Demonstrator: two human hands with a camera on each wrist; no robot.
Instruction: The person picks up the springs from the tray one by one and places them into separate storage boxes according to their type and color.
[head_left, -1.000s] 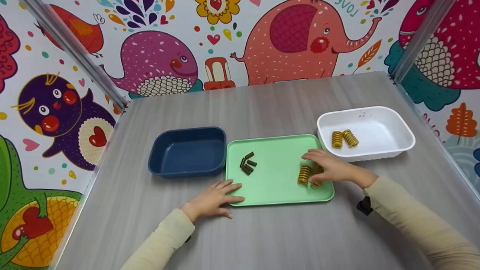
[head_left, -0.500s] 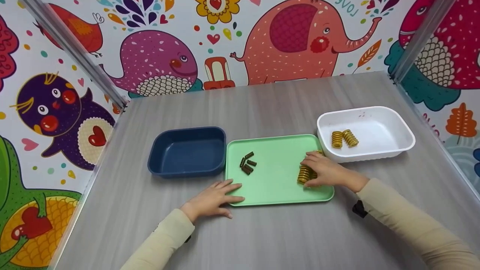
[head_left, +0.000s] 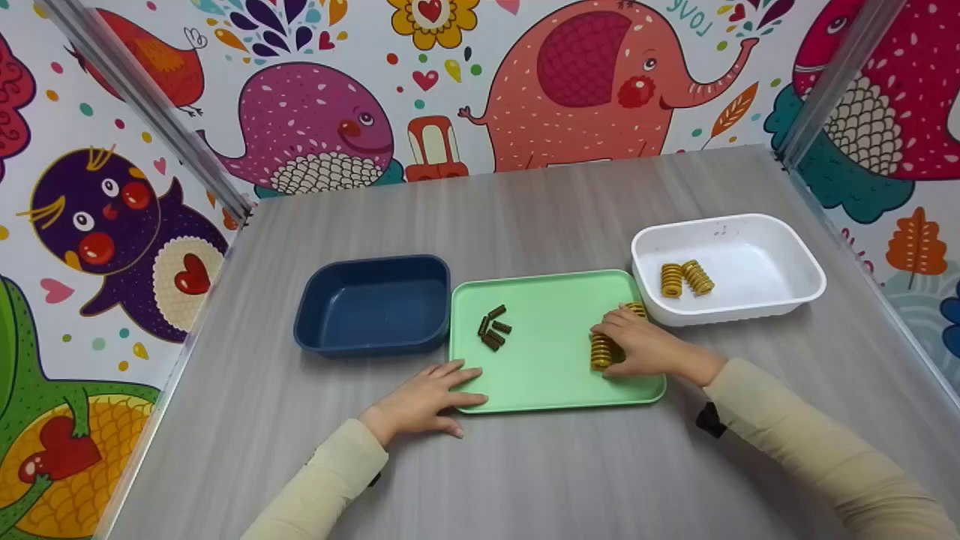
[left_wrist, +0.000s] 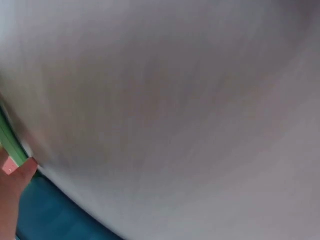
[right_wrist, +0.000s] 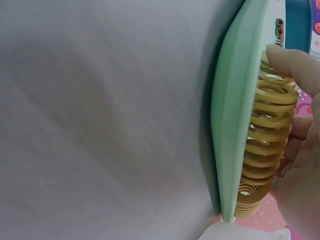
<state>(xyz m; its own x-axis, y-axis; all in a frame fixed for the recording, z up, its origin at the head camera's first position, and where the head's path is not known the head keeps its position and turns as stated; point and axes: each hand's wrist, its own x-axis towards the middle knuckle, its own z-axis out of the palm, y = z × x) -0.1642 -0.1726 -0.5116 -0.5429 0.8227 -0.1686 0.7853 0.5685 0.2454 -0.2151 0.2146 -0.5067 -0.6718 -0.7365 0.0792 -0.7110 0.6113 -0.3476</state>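
A light green tray [head_left: 544, 382] lies on the table. My right hand [head_left: 645, 349] is over its right side, thumb and fingers at the two ends of a thick yellow coil spring [head_left: 600, 352]. Another yellow coil spring [right_wrist: 270, 120] fills the foreground of the right wrist view, next to the palm. A further one [head_left: 637, 308] peeks out beyond the fingers. My left hand [head_left: 424, 401] has its fingers spread, fingertips on the tray's near left corner. Several small dark springs [head_left: 491, 340] lie on the tray's left part.
A white bin [head_left: 757, 300] stands at the right, with two yellow springs [head_left: 671, 280] inside. At the left is a dark blue bin [head_left: 371, 311]. Both bins adjoin the tray. Patterned walls [head_left: 442, 82] rise behind the table and along its sides.
My right hand has come down and slightly left onto the left yellow spring, which has shifted a little left. The left hand has stayed in place.
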